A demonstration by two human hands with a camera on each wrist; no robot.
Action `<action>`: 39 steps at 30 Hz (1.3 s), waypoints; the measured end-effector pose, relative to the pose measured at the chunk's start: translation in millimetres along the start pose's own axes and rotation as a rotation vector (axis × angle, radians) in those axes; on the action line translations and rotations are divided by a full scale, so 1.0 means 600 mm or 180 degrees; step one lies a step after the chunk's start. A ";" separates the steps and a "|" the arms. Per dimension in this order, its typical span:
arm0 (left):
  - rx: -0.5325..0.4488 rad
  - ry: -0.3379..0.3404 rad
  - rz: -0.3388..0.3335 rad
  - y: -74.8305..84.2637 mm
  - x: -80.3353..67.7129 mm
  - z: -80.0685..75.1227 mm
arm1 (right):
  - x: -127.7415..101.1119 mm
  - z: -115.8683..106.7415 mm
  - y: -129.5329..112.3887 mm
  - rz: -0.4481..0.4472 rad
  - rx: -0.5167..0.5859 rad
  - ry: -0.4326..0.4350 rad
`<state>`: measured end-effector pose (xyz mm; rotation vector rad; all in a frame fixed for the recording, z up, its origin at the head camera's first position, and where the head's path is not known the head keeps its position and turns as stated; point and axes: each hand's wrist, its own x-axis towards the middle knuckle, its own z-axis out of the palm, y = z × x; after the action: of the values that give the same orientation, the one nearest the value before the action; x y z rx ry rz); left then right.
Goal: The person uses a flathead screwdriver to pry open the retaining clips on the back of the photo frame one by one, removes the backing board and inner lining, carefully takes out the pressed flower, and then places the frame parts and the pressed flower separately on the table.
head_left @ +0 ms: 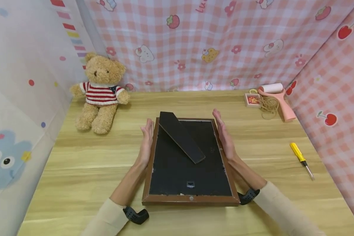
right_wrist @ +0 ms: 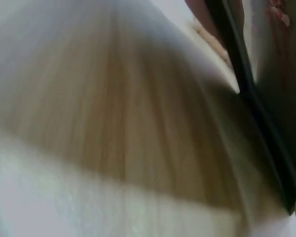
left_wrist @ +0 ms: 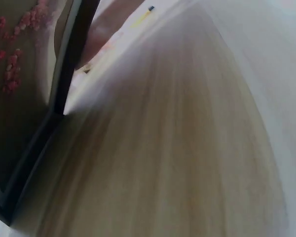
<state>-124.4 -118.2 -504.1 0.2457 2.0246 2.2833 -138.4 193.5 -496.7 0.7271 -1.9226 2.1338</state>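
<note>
Teddy bear [head_left: 99, 93], lint roller [head_left: 277, 98], screwdriver [head_left: 301, 159]

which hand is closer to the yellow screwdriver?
Right. The right hand lies flat against the picture frame edge that faces the yellow screwdriver; the left hand is along the frame's opposite edge, farther away.

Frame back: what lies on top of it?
A black stand flap lies slantwise on the frame back, with a small hanger clip near the lower edge. The picture side faces down, unseen.

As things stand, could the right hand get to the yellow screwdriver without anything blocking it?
Probably yes. The right hand lies flat against the picture frame, and only bare table lies between it and the yellow screwdriver.
</note>
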 end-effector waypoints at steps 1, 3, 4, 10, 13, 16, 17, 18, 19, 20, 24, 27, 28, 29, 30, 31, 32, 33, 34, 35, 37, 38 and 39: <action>-0.0037 0.0013 0.0004 -0.017 0.004 -0.003 | 0.000 -0.001 0.004 -0.0025 -0.0025 -0.0008; -0.0030 0.0034 0.0001 -0.055 0.011 -0.011 | -0.001 -0.002 0.011 -0.0031 -0.0077 -0.0009; -0.0007 0.0032 -0.0027 -0.072 0.013 -0.015 | -0.003 -0.002 0.014 -0.0014 -0.0101 -0.0002; 0.0091 -0.0061 -0.0156 -0.121 0.017 -0.019 | -0.017 -0.011 0.038 0.0150 -0.0196 0.0034; 0.0090 -0.0028 -0.0120 -0.124 0.016 -0.014 | -0.021 -0.030 0.072 0.0184 -0.0334 0.0031; 0.0110 -0.0007 -0.0087 -0.119 0.016 -0.008 | -0.022 -0.051 0.107 0.0276 -0.0457 -0.0008; 0.0141 -0.0003 -0.0060 -0.116 0.016 -0.006 | -0.021 -0.058 0.117 0.0311 -0.0507 -0.0043; 0.0167 -0.0001 -0.0036 -0.113 0.017 -0.003 | -0.019 -0.061 0.122 0.0345 -0.0502 -0.0080; 0.0215 0.0004 -0.0005 -0.109 0.018 -0.001 | -0.017 -0.064 0.125 0.0376 -0.0520 -0.0119; 0.0265 0.0015 0.0032 -0.106 0.020 0.002 | -0.013 -0.066 0.127 0.0392 -0.0549 -0.0157; 0.0449 0.0096 0.0200 -0.087 0.021 0.017 | 0.002 -0.070 0.126 0.0451 -0.0669 -0.0263; 0.0516 0.0163 0.0287 -0.068 0.018 0.028 | 0.007 -0.070 0.121 0.0521 -0.0816 -0.0303; 0.0536 0.0181 0.0283 -0.061 0.018 0.031 | 0.008 -0.070 0.118 0.0551 -0.0859 -0.0319; 0.0582 0.0203 0.0300 -0.055 0.018 0.033 | 0.009 -0.069 0.113 0.0598 -0.0887 -0.0328; 0.0643 0.0213 0.0299 -0.048 0.018 0.033 | 0.010 -0.069 0.107 0.0639 -0.0902 -0.0344; 0.0700 0.0209 0.0304 -0.040 0.019 0.032 | 0.013 -0.069 0.097 0.0678 -0.0936 -0.0355; 0.0793 0.0223 0.0293 -0.035 0.021 0.029 | 0.017 -0.067 0.078 0.0752 -0.0982 -0.0359; 0.0897 0.0230 0.0327 -0.031 0.023 0.023 | 0.022 -0.067 0.058 0.0797 -0.1094 -0.0356; 0.1009 0.0216 0.0347 -0.025 0.025 0.016 | 0.026 -0.071 0.035 0.0813 -0.1252 -0.0359; 0.1115 0.0186 0.0368 -0.022 0.027 0.008 | 0.030 -0.078 0.010 0.0795 -0.1444 -0.0367; 0.1306 0.0059 0.0437 -0.013 0.030 -0.009 | 0.032 -0.107 -0.046 0.0724 -0.1966 -0.0299; 0.1453 0.0000 0.0508 -0.013 0.032 -0.017 | 0.029 -0.128 -0.074 0.0718 -0.2244 -0.0211; 0.1566 -0.0088 0.0562 -0.011 0.034 -0.025 | 0.020 -0.157 -0.096 0.0684 -0.2552 -0.0096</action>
<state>-147.2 -128.7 -511.1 0.4992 2.6124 1.8068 -145.4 291.1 -444.2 0.3917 -2.6647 1.2185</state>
